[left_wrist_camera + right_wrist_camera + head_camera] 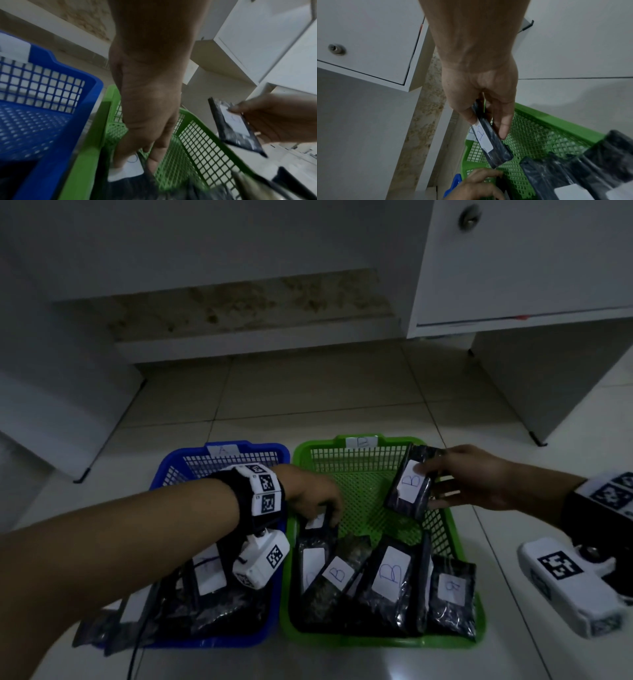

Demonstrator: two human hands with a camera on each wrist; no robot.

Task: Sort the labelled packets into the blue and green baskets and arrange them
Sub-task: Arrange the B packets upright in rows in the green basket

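On the floor a blue basket (260,447) tagged A stands left of a green basket (305,450) tagged B. My left hand (325,510) reaches over into the green basket's left side and pinches the top of a dark packet (317,537) standing there. The left wrist view shows its fingers (152,159) curled on that packet's white label (126,171). My right hand (435,486) holds another dark packet labelled B (409,486) tilted above the green basket's far right part, thumb on its label (483,139). Several B packets (388,575) lean in the green basket's near half.
Dark packets with white labels (209,577) fill the blue basket's near half, and one (92,631) hangs past its front left corner. White cabinets (513,268) stand behind and to both sides. The green basket's far mesh floor (352,484) is bare.
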